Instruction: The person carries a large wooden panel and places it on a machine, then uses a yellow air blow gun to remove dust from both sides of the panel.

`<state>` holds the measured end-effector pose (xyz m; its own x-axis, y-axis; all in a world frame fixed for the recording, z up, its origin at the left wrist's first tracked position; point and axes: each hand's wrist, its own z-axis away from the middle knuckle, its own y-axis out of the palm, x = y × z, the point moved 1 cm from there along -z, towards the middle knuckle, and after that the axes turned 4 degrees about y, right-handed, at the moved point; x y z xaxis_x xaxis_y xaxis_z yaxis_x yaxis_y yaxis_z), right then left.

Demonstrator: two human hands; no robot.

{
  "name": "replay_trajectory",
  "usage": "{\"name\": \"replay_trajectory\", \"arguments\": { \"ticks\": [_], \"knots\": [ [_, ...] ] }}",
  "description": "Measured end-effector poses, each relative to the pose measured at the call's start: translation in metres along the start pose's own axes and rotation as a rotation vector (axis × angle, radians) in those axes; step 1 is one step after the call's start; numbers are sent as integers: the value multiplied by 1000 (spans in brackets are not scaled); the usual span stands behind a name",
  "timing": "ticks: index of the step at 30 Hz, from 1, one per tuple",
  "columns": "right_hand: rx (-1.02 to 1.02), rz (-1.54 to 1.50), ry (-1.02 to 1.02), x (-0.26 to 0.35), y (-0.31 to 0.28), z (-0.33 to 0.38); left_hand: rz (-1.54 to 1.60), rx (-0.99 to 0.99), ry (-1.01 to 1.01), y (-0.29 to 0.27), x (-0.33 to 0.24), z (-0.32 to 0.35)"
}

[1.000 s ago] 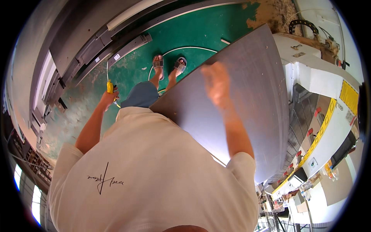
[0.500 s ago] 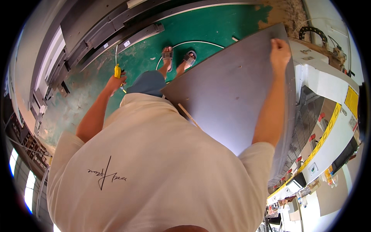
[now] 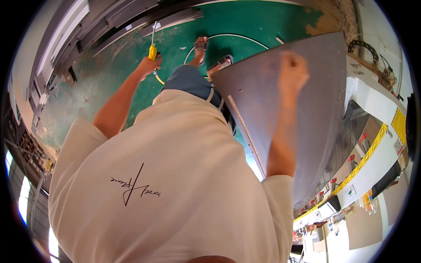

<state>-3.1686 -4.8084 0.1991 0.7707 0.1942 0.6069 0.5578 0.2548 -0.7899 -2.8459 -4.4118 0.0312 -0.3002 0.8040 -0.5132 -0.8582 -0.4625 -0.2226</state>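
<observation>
My left hand (image 3: pixel 148 66) is closed round a yellow air blow gun (image 3: pixel 152 51). Its long thin metal nozzle points away from me, over the green floor, and a short stretch of yellow hose (image 3: pixel 159 79) hangs below the grip. My right hand (image 3: pixel 293 73), blurred by motion, is over a large dark grey sheet panel (image 3: pixel 324 87). Its fingers look curled; whether anything is between them is hidden. I cannot tell if this hand touches the panel. A few small holes show in the sheet's surface.
A thin brown strip (image 3: pixel 245 131) runs along the panel's near left edge. Long dark metal profiles (image 3: pixel 175 18) lie at the far left. A pale hose (image 3: pixel 232 35) curves across the floor by my feet. On the right stands a white machine (image 3: pixel 351 197) with a yellow scale strip.
My right hand has moved left, away from the panel's far right corner, to over its middle. The left hand with the blow gun sits farther right and farther away; the whole view has shifted.
</observation>
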Motion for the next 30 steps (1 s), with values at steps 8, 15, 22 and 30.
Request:
{"name": "replay_trajectory", "arguments": {
  "ticks": [8, 15, 22, 30],
  "knots": [
    [75, 39, -390, 21, 51, 71, 54, -223, -17, -2, 108, 68],
    [386, -288, -650, 62, 88, 208, -999, -527, -213, -81, 237, 208],
    [213, -208, -564, 18, 42, 162, -1007, -621, -221, -158, 332, 305],
    [6, 30, -632, -38, 6, 85, -324, -533, 334, -24, 224, 244]
  ]
}}
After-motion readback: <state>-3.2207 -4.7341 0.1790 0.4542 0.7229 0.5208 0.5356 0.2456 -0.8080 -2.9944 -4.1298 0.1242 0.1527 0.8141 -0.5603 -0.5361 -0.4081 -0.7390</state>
